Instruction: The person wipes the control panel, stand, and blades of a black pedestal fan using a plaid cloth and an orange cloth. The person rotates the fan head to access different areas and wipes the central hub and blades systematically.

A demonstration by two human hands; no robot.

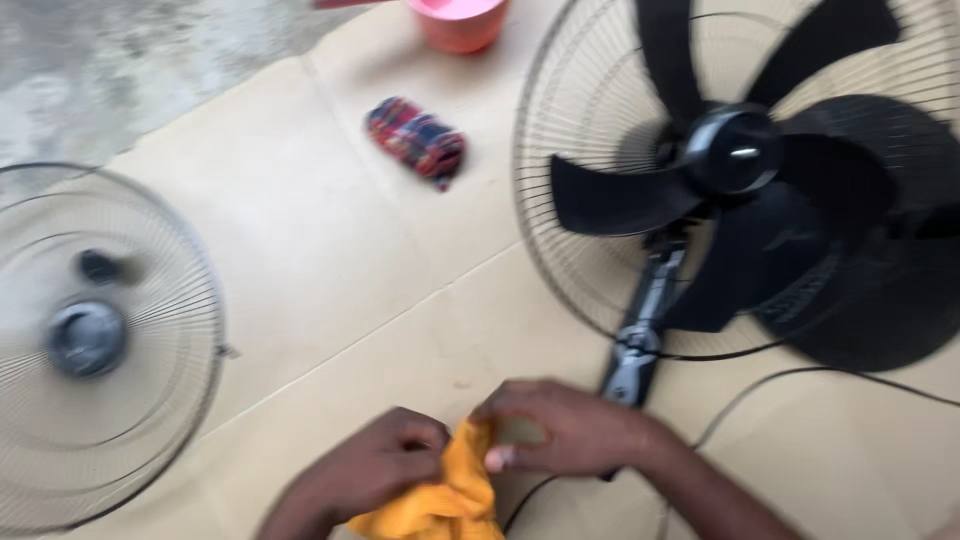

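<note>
My left hand [385,462] and my right hand [570,428] both grip a yellow cloth [445,500] at the bottom middle, bunched between the fingers. Just right of my right hand lies the black fan [740,160] with its blades bare, resting in its rear wire guard [560,290], its stem [645,320] pointing down toward my hands. The detached front wire guard [110,340] lies flat on the far left. The picture is blurred by motion.
A rolled plaid red-and-blue cloth [418,140] lies on the beige sheet [300,240] covering the floor. A pink-orange bucket [458,20] stands at the top edge. A black cable [800,375] runs from the fan past my right wrist. Bare concrete [120,60] shows top left.
</note>
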